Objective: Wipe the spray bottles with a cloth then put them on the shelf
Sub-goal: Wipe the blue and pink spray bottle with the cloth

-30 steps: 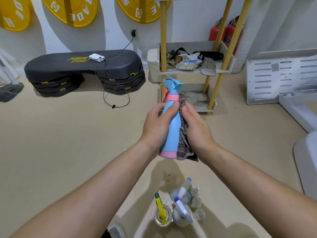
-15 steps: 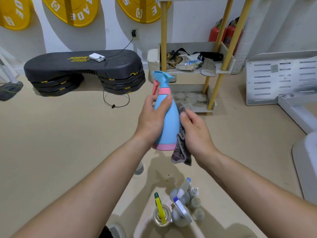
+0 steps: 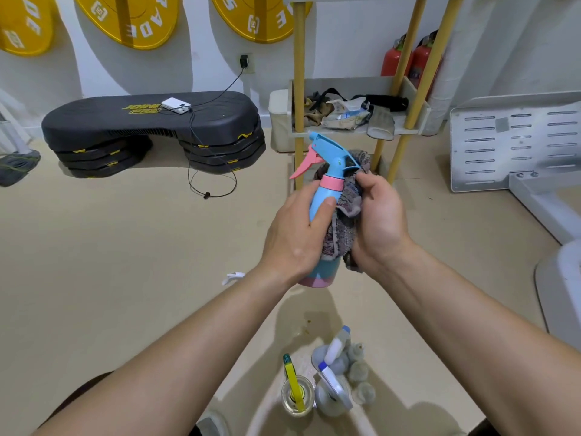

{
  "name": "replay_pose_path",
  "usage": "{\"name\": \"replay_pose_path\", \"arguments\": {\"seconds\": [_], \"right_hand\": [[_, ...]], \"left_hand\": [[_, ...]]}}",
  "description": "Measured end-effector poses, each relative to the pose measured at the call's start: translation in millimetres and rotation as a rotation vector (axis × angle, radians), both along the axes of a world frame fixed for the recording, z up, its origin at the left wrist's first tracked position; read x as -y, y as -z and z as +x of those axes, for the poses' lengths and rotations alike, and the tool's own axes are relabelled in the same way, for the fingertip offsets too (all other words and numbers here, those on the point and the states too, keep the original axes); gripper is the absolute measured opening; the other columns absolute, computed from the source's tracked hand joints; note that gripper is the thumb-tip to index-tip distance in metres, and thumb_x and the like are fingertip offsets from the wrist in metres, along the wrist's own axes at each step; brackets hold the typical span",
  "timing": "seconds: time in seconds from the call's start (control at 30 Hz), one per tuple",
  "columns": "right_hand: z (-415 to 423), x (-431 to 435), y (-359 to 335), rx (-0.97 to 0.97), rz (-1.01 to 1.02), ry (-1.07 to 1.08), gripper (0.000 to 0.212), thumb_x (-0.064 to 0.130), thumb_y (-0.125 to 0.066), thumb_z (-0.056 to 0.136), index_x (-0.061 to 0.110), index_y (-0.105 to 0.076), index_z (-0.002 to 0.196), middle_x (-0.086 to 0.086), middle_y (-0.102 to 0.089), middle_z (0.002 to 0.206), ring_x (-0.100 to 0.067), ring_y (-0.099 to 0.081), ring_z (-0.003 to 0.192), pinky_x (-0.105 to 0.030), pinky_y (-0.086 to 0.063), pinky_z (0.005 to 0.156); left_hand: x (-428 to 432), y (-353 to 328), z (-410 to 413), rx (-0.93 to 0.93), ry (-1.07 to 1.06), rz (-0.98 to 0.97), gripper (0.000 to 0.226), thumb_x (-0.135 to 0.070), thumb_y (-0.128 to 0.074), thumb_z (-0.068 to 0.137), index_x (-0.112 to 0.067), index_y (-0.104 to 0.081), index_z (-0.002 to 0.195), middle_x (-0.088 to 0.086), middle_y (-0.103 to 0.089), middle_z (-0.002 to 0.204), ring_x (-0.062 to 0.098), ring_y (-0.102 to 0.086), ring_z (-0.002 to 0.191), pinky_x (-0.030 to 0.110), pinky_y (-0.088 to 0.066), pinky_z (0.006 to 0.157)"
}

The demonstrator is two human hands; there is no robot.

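Head view: your left hand (image 3: pixel 294 239) wraps the blue bottle (image 3: pixel 325 201) around its body, thumb across the front. This grip holds it upright and off the floor, so the neck and head stay free for wiping. The nozzle points to 10 o'clock, and the pink trigger (image 3: pixel 306 163) hangs clear of your fingers. Your right hand (image 3: pixel 379 220) bunches the cloth (image 3: pixel 345 209) in a closed grip and presses it to the bottle's right side, from just under the spray head down toward the base. The cloth folds round behind the pink collar, which suits rubbing the neck.

The shelf (image 3: pixel 358 130) stands beyond the bottle at 12 o'clock. Its middle tier is cluttered, and its lowest tier is mostly hidden behind the bottle.

Count: one bottle in hand and one cloth. On the floor at 6 o'clock sits a cluster (image 3: pixel 333 379) of more bottles: one clear with a yellow sprayer, two with white-and-blue heads, and about three small grey ones, hard to separate. I judge those are waiting for their wipe.
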State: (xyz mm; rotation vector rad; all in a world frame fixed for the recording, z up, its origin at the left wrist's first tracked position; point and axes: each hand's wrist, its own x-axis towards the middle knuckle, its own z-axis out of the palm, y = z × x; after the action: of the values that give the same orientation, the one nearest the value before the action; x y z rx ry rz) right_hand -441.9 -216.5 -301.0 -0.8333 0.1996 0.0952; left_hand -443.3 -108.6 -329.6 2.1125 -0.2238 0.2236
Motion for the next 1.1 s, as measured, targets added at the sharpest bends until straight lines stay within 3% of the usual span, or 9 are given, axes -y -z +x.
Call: {"name": "replay_pose_path", "arguments": {"seconds": [0.17, 0.37, 0.5, 0.57, 0.67, 0.77, 0.83, 0.97, 1.1], "right_hand": [[3, 21, 1, 0.126, -0.105, -0.178, 0.042, 0.001, -0.039, 0.099, 0.007, -0.054, 0.138, -0.019, -0.064, 0.12, -0.031, -0.062, 0.108, -0.049, -0.047, 0.105], [7, 34, -1, 0.103, -0.137, -0.364, 0.038, 0.011, -0.036, 0.1, 0.011, -0.058, 0.131, -0.013, -0.07, 0.111, -0.025, -0.068, 0.095, -0.041, -0.055, 0.093], [8, 27, 4, 0.071, -0.082, -0.342, 0.04, 0.014, -0.031, 0.1, 0.008, -0.06, 0.127, -0.017, -0.069, 0.111, -0.028, -0.067, 0.097, -0.045, -0.053, 0.098], [9, 24, 8, 0.115, -0.351, -0.233, 0.031, 0.015, -0.043, 0.097, 0.008, -0.069, 0.112, -0.014, -0.069, 0.107, -0.024, -0.065, 0.097, -0.047, -0.051, 0.099], [3, 19, 11, 0.287, -0.839, -0.127, 0.02, 0.018, -0.05, 0.095, 0.01, -0.068, 0.099, -0.007, -0.071, 0.087, -0.017, -0.063, 0.08, -0.042, -0.053, 0.079], [-3, 17, 18, 0.386, -0.984, -0.076, 0.021, 0.026, -0.047, 0.095, 0.02, -0.066, 0.101, -0.006, -0.07, 0.088, -0.03, -0.063, 0.084, -0.054, -0.053, 0.081], [-5, 16, 20, 0.4, -0.95, -0.051, 0.022, 0.027, -0.046, 0.096, 0.027, -0.067, 0.103, 0.008, -0.07, 0.086, -0.019, -0.063, 0.083, -0.052, -0.052, 0.083], [-11, 8, 20, 0.467, -0.901, -0.067, 0.04, 0.024, -0.043, 0.098, 0.034, -0.062, 0.131, 0.011, -0.07, 0.122, -0.014, -0.064, 0.114, -0.046, -0.048, 0.104], [-20, -2, 22, 0.657, -1.203, -0.03, 0.053, 0.019, -0.041, 0.097, 0.024, -0.047, 0.149, 0.013, -0.044, 0.152, 0.011, -0.036, 0.137, -0.013, -0.029, 0.111]], "left_hand": [[-4, 5, 2, -0.024, 0.037, -0.092, 0.033, -0.049, -0.045, 0.096, -0.039, -0.059, 0.125, -0.01, -0.067, 0.118, 0.014, -0.062, 0.111, 0.047, -0.051, 0.096], [-5, -4, -3, -0.186, 0.006, -0.291, 0.032, -0.049, -0.05, 0.09, -0.031, -0.066, 0.112, -0.002, -0.073, 0.102, 0.024, -0.068, 0.098, 0.052, -0.054, 0.091], [-6, -3, -1, -0.185, -0.048, -0.289, 0.029, -0.053, -0.05, 0.089, -0.034, -0.064, 0.106, -0.004, -0.071, 0.097, 0.025, -0.067, 0.095, 0.054, -0.054, 0.088], [-6, -2, 0, -0.167, -0.064, -0.274, 0.029, -0.052, -0.05, 0.089, -0.033, -0.064, 0.106, -0.005, -0.071, 0.099, 0.023, -0.067, 0.096, 0.053, -0.053, 0.089], [-6, 1, 3, -0.114, -0.05, -0.195, 0.037, -0.057, -0.048, 0.09, -0.037, -0.062, 0.117, -0.004, -0.07, 0.104, 0.02, -0.065, 0.101, 0.05, -0.053, 0.09], [-8, 8, 9, -0.06, -0.019, -0.074, 0.047, -0.069, -0.041, 0.09, -0.046, -0.054, 0.129, -0.001, -0.069, 0.105, 0.022, -0.064, 0.103, 0.049, -0.053, 0.09], [-9, 10, 12, -0.035, -0.014, -0.042, 0.049, -0.071, -0.039, 0.091, -0.046, -0.052, 0.13, 0.001, -0.068, 0.102, 0.024, -0.065, 0.098, 0.049, -0.054, 0.087], [-11, 3, 11, -0.032, -0.053, -0.102, 0.048, -0.066, -0.028, 0.095, -0.045, -0.054, 0.129, 0.001, -0.066, 0.109, 0.021, -0.061, 0.105, 0.042, -0.05, 0.094], [-13, -5, 4, -0.011, -0.106, -0.179, 0.065, -0.061, -0.012, 0.097, -0.033, -0.056, 0.137, -0.011, -0.061, 0.115, 0.016, -0.053, 0.12, 0.036, -0.041, 0.102]]}}
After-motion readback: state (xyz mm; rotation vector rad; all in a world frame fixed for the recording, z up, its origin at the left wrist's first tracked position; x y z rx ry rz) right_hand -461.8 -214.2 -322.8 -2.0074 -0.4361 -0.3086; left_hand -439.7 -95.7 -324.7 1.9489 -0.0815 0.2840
